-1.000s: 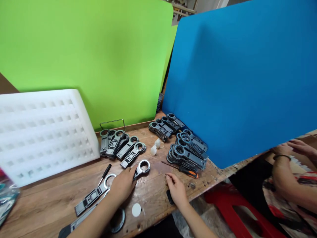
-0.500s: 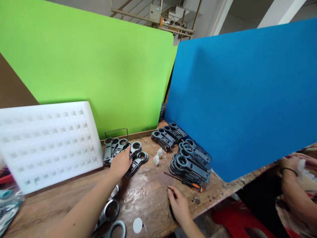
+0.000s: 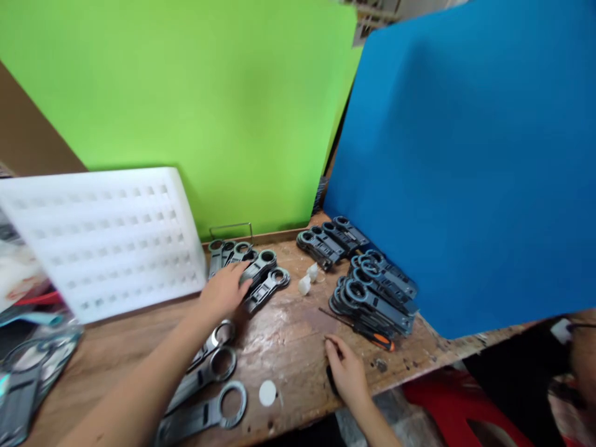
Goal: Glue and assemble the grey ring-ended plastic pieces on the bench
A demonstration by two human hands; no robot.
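Observation:
My left hand [image 3: 226, 288] reaches over a pile of grey ring-ended plastic parts [image 3: 265, 288] by the back ledge. Its fingers are stretched out over one of them, with the thumb apart. Loose parts of the same shape [image 3: 231, 403] lie under and in front of my left forearm. Near the table's front edge rests my right hand [image 3: 347, 371], fingers curled in; a small black thing shows under it, and I cannot make out what it is. Just beyond that hand lies a screwdriver [image 3: 382, 341] with an orange and black handle.
Stacked ring-ended parts [image 3: 372, 292] stand at the right. Two small white pieces [image 3: 305, 285] and a white disc [image 3: 267, 393] lie on the wooden table [image 3: 288, 338]. A white slotted foam block [image 3: 139, 248] leans left. Green [image 3: 209, 112] and blue [image 3: 447, 174] panels rise behind.
The view has tilted down and shifted left. My left hand has drawn slightly back from the ring-ended part, and its thumb now shows apart. My right hand has hardly moved.

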